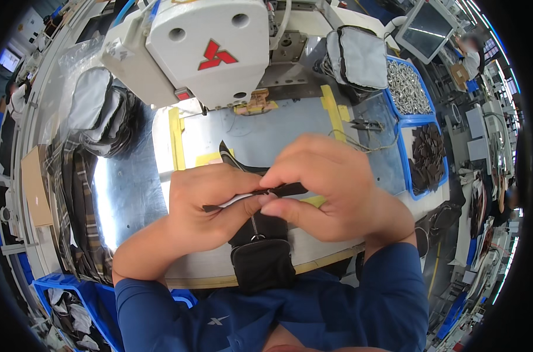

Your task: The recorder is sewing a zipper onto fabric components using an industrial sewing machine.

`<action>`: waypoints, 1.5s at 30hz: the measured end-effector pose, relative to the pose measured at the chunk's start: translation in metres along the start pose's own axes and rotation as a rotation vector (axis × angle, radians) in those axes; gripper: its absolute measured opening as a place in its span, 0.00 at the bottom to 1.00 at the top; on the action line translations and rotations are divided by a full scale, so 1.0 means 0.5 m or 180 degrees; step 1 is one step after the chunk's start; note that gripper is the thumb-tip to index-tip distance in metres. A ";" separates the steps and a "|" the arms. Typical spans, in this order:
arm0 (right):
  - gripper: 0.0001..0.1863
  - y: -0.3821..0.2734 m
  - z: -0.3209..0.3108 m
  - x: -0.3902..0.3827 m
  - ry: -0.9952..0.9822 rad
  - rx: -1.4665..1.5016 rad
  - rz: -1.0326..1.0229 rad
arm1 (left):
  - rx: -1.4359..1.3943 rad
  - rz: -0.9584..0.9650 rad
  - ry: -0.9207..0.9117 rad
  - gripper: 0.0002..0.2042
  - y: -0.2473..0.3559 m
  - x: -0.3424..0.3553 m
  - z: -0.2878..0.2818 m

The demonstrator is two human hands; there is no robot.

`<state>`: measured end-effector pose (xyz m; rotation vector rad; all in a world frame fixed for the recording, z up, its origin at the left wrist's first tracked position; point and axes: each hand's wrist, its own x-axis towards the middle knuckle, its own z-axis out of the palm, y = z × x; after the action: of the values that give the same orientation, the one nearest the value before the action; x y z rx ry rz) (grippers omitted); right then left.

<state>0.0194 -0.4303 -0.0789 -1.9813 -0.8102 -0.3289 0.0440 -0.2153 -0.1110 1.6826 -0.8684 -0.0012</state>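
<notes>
My left hand (211,202) and my right hand (325,188) meet over the front of the work table. Between their pinched thumbs and fingers is a dark fabric strip (291,189), with its ends sticking out on both sides. A black zippered pouch (262,264) hangs below the hands over the table's front edge, with a metal ring near its top. Whether the strip is joined to the pouch is hidden by my fingers. Behind the hands a curved dark piece (234,157) rises toward the machine.
A white sewing machine head (211,53) stands ahead. Grey padded panels are stacked at left (93,100) and right (363,56). Blue bins hold metal hardware (407,88) and brown pieces (426,155). Nippers (366,124) lie nearby. Plaid fabric (81,199) drapes at left.
</notes>
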 end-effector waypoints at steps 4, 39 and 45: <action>0.11 0.011 0.004 -0.006 0.0047 -0.0478 -0.0258 | 0.0430 0.0035 -0.0001 0.08 0.004 0.004 0.008; 0.18 0.226 0.065 -0.004 -0.0279 -0.0793 0.2541 | 0.0492 -0.1860 -0.0003 0.29 -0.204 0.039 0.030; 0.18 0.252 0.070 -0.008 -0.0308 -0.1035 0.2357 | 0.2692 -0.2281 -0.0874 0.34 -0.090 0.069 0.032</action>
<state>0.0963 -0.4455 -0.1835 -2.4557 -0.0347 0.0818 0.0860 -0.2453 -0.1389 2.7708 -0.4145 -0.4109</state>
